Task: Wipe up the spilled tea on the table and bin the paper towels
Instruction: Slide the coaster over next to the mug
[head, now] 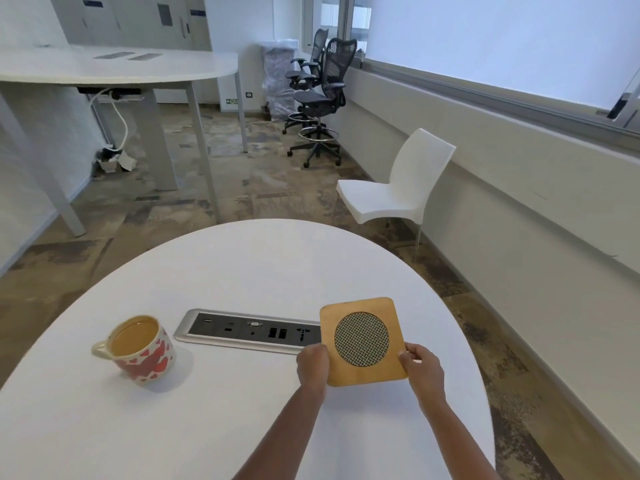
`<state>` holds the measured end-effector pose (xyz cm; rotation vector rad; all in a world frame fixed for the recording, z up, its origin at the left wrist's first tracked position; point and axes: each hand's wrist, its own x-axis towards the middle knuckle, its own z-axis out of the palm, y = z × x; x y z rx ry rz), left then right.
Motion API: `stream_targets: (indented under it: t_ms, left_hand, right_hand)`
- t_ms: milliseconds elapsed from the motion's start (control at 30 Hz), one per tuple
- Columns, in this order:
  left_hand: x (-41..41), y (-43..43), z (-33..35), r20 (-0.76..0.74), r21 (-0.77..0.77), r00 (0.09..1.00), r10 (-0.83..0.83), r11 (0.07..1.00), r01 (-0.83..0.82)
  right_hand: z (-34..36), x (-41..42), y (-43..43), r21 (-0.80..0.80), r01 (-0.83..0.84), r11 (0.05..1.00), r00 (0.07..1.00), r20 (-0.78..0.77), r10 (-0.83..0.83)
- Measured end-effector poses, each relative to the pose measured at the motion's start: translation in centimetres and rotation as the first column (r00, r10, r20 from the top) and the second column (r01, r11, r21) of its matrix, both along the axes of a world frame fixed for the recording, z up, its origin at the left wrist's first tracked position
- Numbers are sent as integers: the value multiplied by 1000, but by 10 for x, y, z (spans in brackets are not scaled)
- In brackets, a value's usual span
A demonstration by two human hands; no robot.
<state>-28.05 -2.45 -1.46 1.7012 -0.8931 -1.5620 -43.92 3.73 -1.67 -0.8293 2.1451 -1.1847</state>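
Wooden coaster (pixel 363 341) gripped at both edges, left hand (pixel 312 364) and right hand (pixel 423 368), over the white surface (pixel 242 271); full heart mug (pixel 138 348) sits well left.

Both forearms bare to frame edge, no sleeves, left hand (pixel 312 367) and right hand (pixel 423 372) gloveless, no rings.

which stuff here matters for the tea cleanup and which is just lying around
Job: mug of tea; round table; both hands, left and right, holding the wooden coaster.

Lying about: socket panel; white chair; office chairs. No spill, towels or bin visible.
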Motion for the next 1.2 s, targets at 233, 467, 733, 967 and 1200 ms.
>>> stream_targets:
  t_ms: [233,467,733,967,1200]
  left_hand:
    - [100,-1,-6,232,-98,973,-2,995,25]
    - [201,-2,-17,425,-65,901,-86,990,126]
    - [256,-1,-32,495,-72,858,-139,977,200]
    - [266,3,-40,542,-84,823,-169,964,253]
    - [264,8,-41,594,-86,778,-207,944,318]
  right_hand:
    - [-10,93,-3,40,-123,992,992,34,122]
    - [-31,193,6,138,-178,974,982,81,168]
    - [-41,256,19,159,-151,976,987,75,140]
    - [-44,276,29,176,-92,980,995,41,86]
    - [-47,281,37,199,-30,979,999,37,23]
